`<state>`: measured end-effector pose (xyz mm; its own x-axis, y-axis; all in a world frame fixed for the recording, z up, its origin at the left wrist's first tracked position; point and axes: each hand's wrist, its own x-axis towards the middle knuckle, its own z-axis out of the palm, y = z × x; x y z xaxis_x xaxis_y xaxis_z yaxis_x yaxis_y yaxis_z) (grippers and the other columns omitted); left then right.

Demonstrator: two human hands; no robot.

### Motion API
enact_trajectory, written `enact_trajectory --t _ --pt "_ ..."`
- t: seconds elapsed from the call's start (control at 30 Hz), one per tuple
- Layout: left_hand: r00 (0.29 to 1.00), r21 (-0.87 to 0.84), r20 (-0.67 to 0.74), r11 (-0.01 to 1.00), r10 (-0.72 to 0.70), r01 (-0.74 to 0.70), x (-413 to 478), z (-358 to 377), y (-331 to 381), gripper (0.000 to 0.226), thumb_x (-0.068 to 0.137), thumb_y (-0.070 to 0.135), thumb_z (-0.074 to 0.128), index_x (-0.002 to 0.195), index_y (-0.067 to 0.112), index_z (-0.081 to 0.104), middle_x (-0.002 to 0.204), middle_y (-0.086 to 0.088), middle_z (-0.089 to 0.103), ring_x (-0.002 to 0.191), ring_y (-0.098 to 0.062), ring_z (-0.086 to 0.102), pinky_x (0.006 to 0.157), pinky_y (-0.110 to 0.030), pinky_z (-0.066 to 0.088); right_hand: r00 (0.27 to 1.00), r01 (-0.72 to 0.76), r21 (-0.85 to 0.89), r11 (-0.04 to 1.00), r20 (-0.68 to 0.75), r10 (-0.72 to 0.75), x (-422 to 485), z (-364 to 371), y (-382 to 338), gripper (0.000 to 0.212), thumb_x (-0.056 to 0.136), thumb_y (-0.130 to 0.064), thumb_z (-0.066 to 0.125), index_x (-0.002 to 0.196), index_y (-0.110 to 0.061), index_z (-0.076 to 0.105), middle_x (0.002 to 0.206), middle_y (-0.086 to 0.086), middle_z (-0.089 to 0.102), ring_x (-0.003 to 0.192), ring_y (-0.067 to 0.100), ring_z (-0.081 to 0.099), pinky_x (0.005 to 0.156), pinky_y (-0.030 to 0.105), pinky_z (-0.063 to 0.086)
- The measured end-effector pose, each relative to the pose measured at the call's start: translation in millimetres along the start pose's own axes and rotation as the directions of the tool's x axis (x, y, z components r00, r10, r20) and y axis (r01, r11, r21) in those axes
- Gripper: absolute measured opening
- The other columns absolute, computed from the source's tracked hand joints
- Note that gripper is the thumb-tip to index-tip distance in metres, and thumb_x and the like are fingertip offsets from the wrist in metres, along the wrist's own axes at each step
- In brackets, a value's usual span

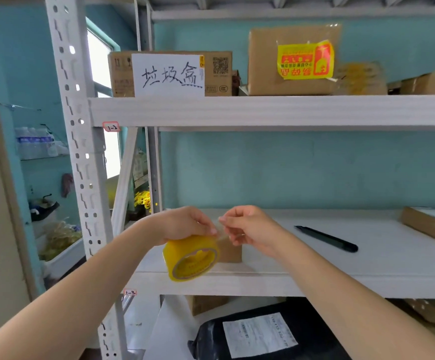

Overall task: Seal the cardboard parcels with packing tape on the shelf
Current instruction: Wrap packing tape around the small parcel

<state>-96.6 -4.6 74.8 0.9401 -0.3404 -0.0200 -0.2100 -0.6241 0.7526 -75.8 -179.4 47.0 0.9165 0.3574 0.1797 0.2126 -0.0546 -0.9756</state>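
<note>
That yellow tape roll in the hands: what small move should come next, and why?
Probably pull the free end a little farther out and lay it on the small cardboard box. The left hand grips the tape roll just in front of that box, and the right hand pinches what looks like the loose clear end beside the roll, not yet stuck to the box.

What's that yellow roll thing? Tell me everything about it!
It is a roll of packing tape, see-through yellow and shiny like plastic film, wound thick around a ring-shaped core with faint printing on it. It is tilted, its open side facing down toward the camera, at the front edge of the middle shelf. The left hand grips it from above, while the right hand pinches the loose clear end. A small cardboard box sits right behind it.
</note>
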Motion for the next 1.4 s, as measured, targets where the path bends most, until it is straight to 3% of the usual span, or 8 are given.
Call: enact_trajectory --t 0.17,0.3,0.4,0.53,0.77,0.97,1.2,1.4 --pt "0.999 -0.141 -0.048 0.990 -0.021 0.015 5 1 -8 0.040 0.083 0.032 0.068 0.117 0.026 0.049 0.107 -0.008 0.066 0.091 -0.021 0.067 0.085 -0.034 0.055 0.985 0.092 -0.172 0.981 -0.128 -0.115 4 -2 -8 0.021 0.091 -0.004 0.055 0.073 -0.011 0.047 0.048 0.003 0.047 0.029 0.006 0.044 0.032 0.017 0.038" --pt "0.994 -0.579 0.067 0.815 0.085 -0.030 -5 -3 -21 0.026 0.080 0.032 0.059 0.085 0.009 0.070 0.075 -0.009 0.071 0.065 -0.018 0.067 0.064 -0.028 0.058 0.994 0.036 -0.285 0.958 -0.088 -0.064 2 -14 -27 0.019 0.094 -0.008 0.051 0.076 -0.012 0.045 0.049 0.004 0.050 0.030 0.010 0.049 0.033 0.017 0.038" --pt "0.988 -0.681 0.106 0.733 0.110 -0.009 -11 2 -36 0.030 0.078 0.035 0.060 0.077 0.008 0.074 0.075 -0.010 0.071 0.063 -0.018 0.068 0.062 -0.027 0.057 1.000 0.002 -0.424 0.906 0.005 0.000 -1 -17 -33 0.016 0.095 -0.012 0.049 0.081 -0.013 0.044 0.046 0.002 0.053 0.031 0.014 0.051 0.034 0.018 0.038" --pt "0.986 -0.607 0.084 0.792 0.145 -0.065 -11 -2 -43 0.051 0.051 0.050 0.086 0.075 0.007 0.072 0.065 -0.007 0.066 0.050 -0.014 0.061 0.051 -0.022 0.053 0.997 0.046 -0.405 0.913 -0.034 -0.065 2 -12 -35 0.017 0.092 -0.009 0.054 0.078 -0.013 0.046 0.045 0.000 0.048 0.028 0.012 0.042 0.034 0.018 0.033" --pt "0.973 -0.100 -0.220 0.991 0.069 -0.093 -4 -50 -19 0.048 0.069 0.053 0.073 0.065 0.005 0.065 0.041 -0.002 0.054 0.039 -0.013 0.049 0.052 -0.024 0.043 0.979 0.113 -0.277 0.954 -0.133 -0.155 14 2 -35 0.020 0.093 -0.006 0.053 0.077 -0.013 0.043 0.041 -0.003 0.044 0.026 0.009 0.032 0.031 0.016 0.023" --pt "0.946 0.299 -0.300 0.954 0.124 -0.030 -3 -58 -16 0.062 0.064 0.067 0.068 0.042 0.013 0.045 0.035 0.002 0.049 0.031 -0.010 0.044 0.047 -0.020 0.039 0.961 0.132 -0.218 0.967 -0.210 -0.178 11 -10 -39 0.020 0.093 -0.005 0.053 0.077 -0.012 0.044 0.038 -0.004 0.042 0.026 0.010 0.032 0.032 0.015 0.026" --pt "0.980 -0.065 -0.171 0.991 0.102 -0.115 -3 -75 -40 0.047 0.068 0.055 0.072 0.050 0.014 0.061 0.044 -0.002 0.052 0.041 -0.015 0.049 0.058 -0.030 0.044 0.952 0.068 -0.107 0.992 -0.291 -0.097 9 -27 -17 0.019 0.093 -0.005 0.051 0.077 -0.012 0.043 0.039 -0.005 0.038 0.027 0.009 0.029 0.032 0.014 0.025" --pt "0.943 0.216 -0.332 0.974 0.011 0.065 13 -93 -75 0.053 0.073 0.057 0.069 0.052 0.010 0.056 0.047 -0.003 0.046 0.045 -0.021 0.048 0.048 -0.024 0.039 0.919 0.046 -0.163 0.986 -0.381 -0.105 9 -61 -27 0.018 0.092 -0.003 0.052 0.078 -0.010 0.044 0.047 0.002 0.036 0.027 0.009 0.026 0.032 0.015 0.023"
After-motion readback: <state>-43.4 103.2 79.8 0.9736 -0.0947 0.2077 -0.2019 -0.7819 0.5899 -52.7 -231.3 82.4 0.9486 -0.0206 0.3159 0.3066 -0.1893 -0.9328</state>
